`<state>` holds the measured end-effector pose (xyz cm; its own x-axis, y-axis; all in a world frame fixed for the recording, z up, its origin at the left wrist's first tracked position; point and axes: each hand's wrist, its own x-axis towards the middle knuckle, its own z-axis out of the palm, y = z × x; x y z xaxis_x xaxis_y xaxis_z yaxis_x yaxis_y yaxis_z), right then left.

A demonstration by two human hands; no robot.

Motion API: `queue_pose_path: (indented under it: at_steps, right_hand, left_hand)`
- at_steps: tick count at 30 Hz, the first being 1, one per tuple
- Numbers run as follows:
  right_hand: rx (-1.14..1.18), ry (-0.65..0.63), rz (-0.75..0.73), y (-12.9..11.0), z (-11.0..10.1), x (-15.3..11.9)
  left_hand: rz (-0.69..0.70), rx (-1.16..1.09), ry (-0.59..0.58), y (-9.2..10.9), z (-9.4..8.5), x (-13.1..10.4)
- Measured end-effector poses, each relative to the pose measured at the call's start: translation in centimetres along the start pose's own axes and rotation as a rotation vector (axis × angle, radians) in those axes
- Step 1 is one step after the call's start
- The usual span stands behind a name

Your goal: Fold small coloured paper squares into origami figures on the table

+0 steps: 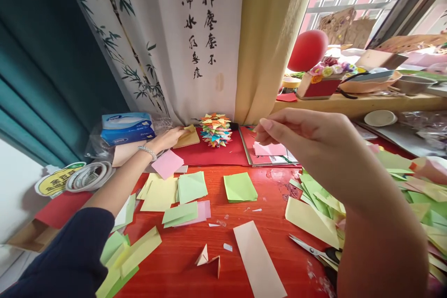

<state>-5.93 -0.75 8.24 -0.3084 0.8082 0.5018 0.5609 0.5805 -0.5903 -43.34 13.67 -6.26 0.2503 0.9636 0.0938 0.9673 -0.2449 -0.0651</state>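
Note:
At the back left, my left hand reaches out with its fingers at the edge of a tan paper piece, which lies by the red folder; the fingers look closed on it. My right hand is raised over the right side of the table, thumb and fingers pinched together. Whatever is between those fingertips, if anything, is too small to make out. A folded paper piece rests near the front of the red table. Beside it lies a long cream paper strip.
A colourful folded-paper ornament stands on the red folder. Green, yellow and pink paper squares lie about. Scissors are at right beside a heap of paper slips. A tissue pack and tape rolls sit left.

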Motion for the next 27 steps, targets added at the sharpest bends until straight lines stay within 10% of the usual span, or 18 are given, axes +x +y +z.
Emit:
queue_pose_path:
  at_steps: [27]
  right_hand:
    - [-0.100,-0.026,-0.022,0.6,0.3,0.1]
  left_hand:
    - [-0.080,-0.155,0.049,0.1,1.5,-0.6]
